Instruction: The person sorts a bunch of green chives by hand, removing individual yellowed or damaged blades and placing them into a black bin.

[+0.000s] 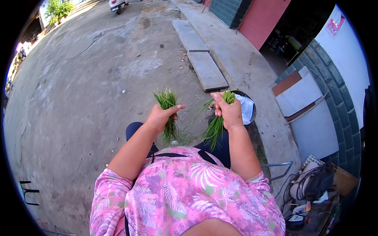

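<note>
My left hand (161, 116) grips a loose bunch of thin green stalks (169, 129), which look like garlic chives. Its tips hang down towards my lap, where stray blades lie scattered. Closed around a second green bunch (215, 128) is my right hand (230, 110). The pale cut ends of that bunch stick out above the fist, and its leaves fan downward. A few blades trail from it to the left. Just beyond my right hand sits a dark round container (253, 103) with a white plastic bag (245, 107) in it, partly hidden by my hand.
Concrete slabs (206, 69) lie along a raised concrete walkway (245, 65). Boards (299, 94) lean on the tiled wall at right. A metal tube frame (277, 171) and piled odds and ends (310, 183) are beside me. A scooter (118, 5) stands far ahead.
</note>
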`<state>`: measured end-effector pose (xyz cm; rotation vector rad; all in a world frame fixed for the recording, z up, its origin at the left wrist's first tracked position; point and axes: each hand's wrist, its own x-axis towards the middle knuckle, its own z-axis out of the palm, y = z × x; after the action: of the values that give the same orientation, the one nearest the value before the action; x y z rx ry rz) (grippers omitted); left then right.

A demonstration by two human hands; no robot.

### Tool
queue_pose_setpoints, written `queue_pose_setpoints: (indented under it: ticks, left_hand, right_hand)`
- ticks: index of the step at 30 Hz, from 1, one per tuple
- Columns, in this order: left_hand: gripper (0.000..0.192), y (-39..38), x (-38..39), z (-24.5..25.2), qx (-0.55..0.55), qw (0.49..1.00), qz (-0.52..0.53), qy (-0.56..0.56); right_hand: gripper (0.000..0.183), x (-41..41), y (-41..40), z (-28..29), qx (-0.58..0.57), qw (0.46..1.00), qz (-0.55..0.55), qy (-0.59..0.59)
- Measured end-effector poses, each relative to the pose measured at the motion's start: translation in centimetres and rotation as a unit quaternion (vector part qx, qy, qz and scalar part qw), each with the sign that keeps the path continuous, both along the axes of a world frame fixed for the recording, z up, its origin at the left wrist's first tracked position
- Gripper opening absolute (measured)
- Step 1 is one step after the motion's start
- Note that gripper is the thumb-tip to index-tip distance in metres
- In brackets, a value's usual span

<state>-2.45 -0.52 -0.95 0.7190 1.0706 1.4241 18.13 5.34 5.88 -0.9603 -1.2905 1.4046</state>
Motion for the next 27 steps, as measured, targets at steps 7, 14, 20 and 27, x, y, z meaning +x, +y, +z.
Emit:
queue_pose_setpoints:
  ticks: [7, 14, 20, 27]
  left_hand:
    - [0.033, -0.6, 1.5, 1.3, -0.006, 0.979, -0.202, -0.03]
    - [0.029, -0.9, 1.5, 0.7, -0.024, 0.975, -0.212, -0.058]
    - [0.024, -0.9, 1.0, 0.5, -0.033, 0.98, -0.186, -0.06]
    - [0.027, -0.8, 0.7, 0.4, -0.021, 0.98, -0.189, -0.064]
  right_hand:
    - [0.016, -1.3, -0.3, -0.6, 0.05, 0.997, 0.054, -0.024]
    - [0.016, -0.7, 0.1, -0.5, 0.044, 0.999, 0.002, 0.013]
    - [0.015, 0.2, 0.7, -0.3, 0.052, 0.997, -0.037, 0.046]
    - [0.016, 0.3, 0.8, -0.6, 0.045, 0.995, -0.061, 0.058]
